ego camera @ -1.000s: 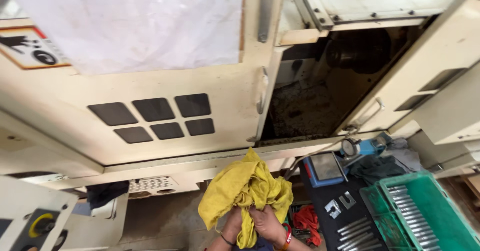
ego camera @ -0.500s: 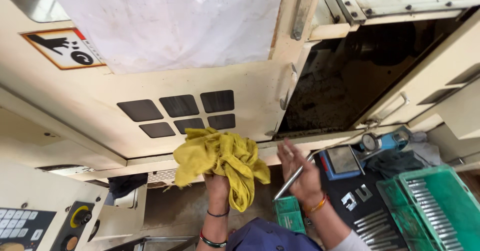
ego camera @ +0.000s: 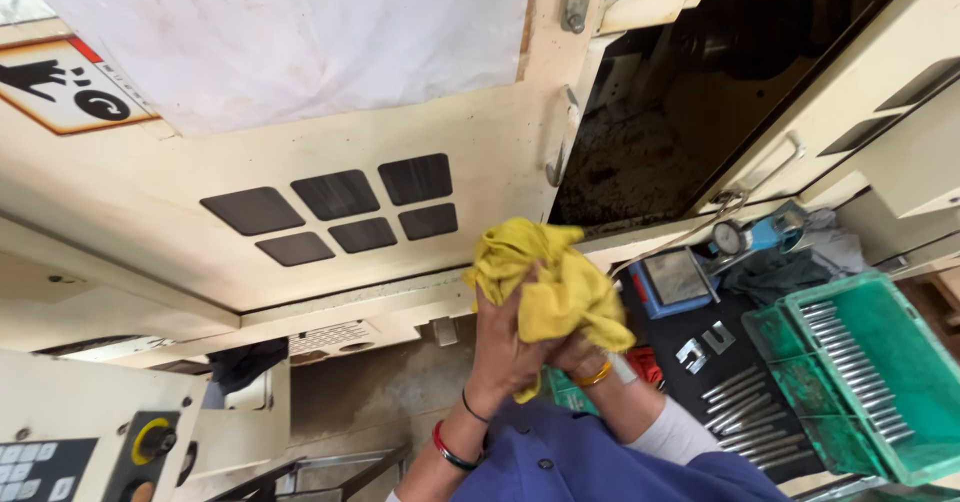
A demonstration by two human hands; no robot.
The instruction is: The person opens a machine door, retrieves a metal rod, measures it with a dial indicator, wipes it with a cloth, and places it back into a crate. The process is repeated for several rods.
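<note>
Right hand [ego camera: 580, 357] back on yellow cloth [ego camera: 545, 277], bunched, crumpled, left hand [ego camera: 505, 347] gripping

A cream machine door [ego camera: 300, 112] carries six dark rectangular panels [ego camera: 340, 207] and a warning sticker [ego camera: 65, 87] at upper left. To its right an opening [ego camera: 680, 112] shows a dark interior. Lower right, a green tray [ego camera: 880, 392] holds metal rods [ego camera: 850, 357]. Near it sit a dial gauge [ego camera: 730, 238] and a blue box [ego camera: 672, 282]. A yellow knob [ego camera: 150, 440] sits lower left.

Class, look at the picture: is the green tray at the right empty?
No, the green tray holds a row of slim metal rods lying side by side along its floor.
</note>
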